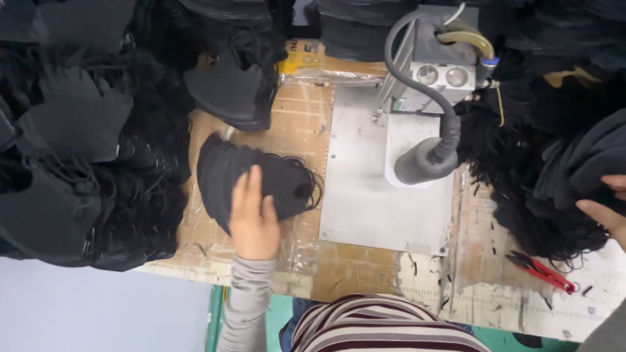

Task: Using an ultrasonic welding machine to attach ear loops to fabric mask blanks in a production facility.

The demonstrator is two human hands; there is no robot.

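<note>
1. The left hand [253, 218] is laid flat, fingers spread and open, on a small stack of black masks [251, 179] at the middle of the bench; nothing is gripped, the palm only presses the top mask.
2. Thin black ear loops [312, 179] are seen curling out from the stack at its 3 o'clock side.
3. The stack lies on the taped cardboard bench top [300, 120], just beside the grey metal plate [365, 195] at its 3 o'clock.
4. A press head [417, 160] with a dark hose [417, 72] is mounted above the plate, at about 2 o'clock from the left hand.
5. The right hand [610, 208] is seen at the frame's 3 o'clock edge, partly cut off; its fingers are set against a dark fabric pile [580, 163], but whether it grips cannot be told.
6. Red snips [544, 272] lie on the bench at 7 o'clock from the right hand, apart from it.
7. More mask piles [78, 150] are heaped at 9 o'clock from the left hand, and another pile [235, 88] at its 12 o'clock.
</note>
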